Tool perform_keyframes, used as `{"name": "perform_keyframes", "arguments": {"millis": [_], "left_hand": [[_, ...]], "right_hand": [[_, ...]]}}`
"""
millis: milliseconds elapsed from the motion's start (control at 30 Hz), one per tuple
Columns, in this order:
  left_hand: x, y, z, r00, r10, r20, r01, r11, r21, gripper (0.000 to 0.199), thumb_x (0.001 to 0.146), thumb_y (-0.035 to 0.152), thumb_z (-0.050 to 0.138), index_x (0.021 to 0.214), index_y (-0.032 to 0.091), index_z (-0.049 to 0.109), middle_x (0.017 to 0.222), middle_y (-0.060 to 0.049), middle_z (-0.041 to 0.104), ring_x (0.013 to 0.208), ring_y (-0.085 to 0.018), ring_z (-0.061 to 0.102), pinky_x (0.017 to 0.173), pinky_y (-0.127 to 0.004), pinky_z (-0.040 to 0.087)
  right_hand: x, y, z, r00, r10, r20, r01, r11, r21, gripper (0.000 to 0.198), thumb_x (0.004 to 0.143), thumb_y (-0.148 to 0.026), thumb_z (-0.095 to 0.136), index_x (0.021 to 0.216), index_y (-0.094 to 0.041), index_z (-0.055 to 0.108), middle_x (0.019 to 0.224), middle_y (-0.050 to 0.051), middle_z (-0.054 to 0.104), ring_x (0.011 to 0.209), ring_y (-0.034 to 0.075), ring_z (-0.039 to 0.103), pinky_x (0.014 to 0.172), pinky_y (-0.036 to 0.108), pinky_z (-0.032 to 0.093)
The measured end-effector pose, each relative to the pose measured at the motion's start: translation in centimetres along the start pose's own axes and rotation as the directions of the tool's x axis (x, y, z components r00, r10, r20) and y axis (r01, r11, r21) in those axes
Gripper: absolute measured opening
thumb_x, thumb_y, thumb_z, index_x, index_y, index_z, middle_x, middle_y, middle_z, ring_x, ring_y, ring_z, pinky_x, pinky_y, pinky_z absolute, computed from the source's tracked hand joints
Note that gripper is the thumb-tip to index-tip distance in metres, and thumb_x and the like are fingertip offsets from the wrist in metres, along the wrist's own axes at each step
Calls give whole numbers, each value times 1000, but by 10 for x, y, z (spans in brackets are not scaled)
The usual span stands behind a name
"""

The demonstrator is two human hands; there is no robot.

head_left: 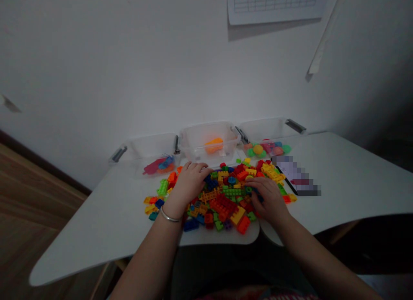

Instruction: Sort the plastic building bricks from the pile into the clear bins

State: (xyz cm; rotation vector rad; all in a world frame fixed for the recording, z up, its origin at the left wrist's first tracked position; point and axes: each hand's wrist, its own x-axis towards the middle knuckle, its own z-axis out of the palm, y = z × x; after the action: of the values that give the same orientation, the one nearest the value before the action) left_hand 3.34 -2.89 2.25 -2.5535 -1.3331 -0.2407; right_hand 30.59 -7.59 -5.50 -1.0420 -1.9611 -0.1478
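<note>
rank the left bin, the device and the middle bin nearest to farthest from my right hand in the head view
1. Device, right of your right hand
2. Middle bin, ahead and left
3. Left bin, farther left

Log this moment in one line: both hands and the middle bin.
left hand: at brick pile, left side | right hand: at brick pile, right side | middle bin: orange item inside

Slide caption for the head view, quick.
Left hand and right hand at heaped toy building bricks, three clear plastic bins behind.
</note>
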Motion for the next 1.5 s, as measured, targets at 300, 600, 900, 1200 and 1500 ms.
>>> {"name": "perform_keyframes", "arguments": {"millis": [300,600,900,1200,1500], "left_hand": [[7,-4,6,998,55,23,-53,996,-76,28,83,7,57,102,22,71,126,-10,65,114,-27,60,98,-48,49],[-3,-16,1,963,-257,-79,139,727,-672,29,83,18,58,111,19,62,112,-8,69,105,-21,64,96,-43,52],[-16,-27,-26,856,-513,65,26,-82,-996,34,76,34,56,108,21,61,112,-9,68,81,-18,66,69,-34,56],[-8,-67,-42,535,-841,-78,-84,39,-996,30,78,34,47,98,19,63,89,-5,69,64,-12,60,60,-25,50],[-3,-97,-29,549,-781,-299,591,615,-521,40,84,33,59,122,22,57,108,-9,73,83,-21,69,82,-35,49]], "right_hand": [[1,-1,-2,1000,11,-2,-11,1000,12,31,82,-11,51,108,-22,64,109,7,70,102,25,64,90,46,49],[1,0,-1,1000,3,-8,-3,1000,4,30,82,-11,52,108,-22,64,109,8,71,102,25,64,89,45,49],[2,-3,-2,1000,21,-21,-21,1000,18,31,82,-12,52,107,-23,66,108,7,71,101,25,64,89,46,50],[1,-2,-2,1000,-15,-21,15,1000,-5,30,83,-10,51,108,-22,63,108,8,70,102,25,64,89,45,49],[0,-1,-2,1000,-5,-18,5,1000,7,31,81,-10,52,108,-21,64,108,8,71,101,25,64,90,45,48]]}}
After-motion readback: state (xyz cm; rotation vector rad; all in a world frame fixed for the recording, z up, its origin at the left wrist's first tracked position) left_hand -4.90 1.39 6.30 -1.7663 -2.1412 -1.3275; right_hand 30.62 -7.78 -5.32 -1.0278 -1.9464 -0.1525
